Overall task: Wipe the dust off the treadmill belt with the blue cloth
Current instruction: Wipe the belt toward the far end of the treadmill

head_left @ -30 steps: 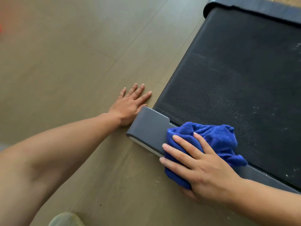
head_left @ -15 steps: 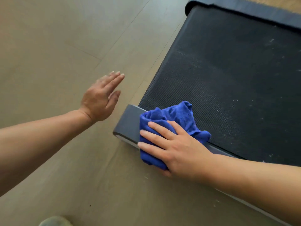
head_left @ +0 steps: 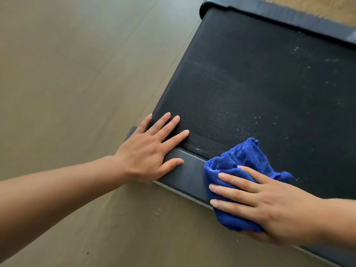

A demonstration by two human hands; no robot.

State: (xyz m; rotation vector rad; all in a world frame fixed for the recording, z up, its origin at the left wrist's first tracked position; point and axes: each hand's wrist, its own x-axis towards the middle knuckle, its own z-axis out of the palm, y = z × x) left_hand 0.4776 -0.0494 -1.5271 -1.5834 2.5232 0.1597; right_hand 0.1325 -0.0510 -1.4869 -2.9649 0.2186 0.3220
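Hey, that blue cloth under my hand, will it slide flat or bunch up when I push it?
The blue cloth looks soft and floppy, already crumpled, so it will probably bunch. The ribbed treadmill belt likely drags on it; the right hand pressing flat should help.

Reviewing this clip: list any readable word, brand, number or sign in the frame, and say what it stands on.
None: no text, logo or number is readable anywhere.
The treadmill belt shows only dust specks.
The grey frame, blue cloth and wooden floor are plain.

Pale wood-plank floor [head_left: 67, 83], daylit
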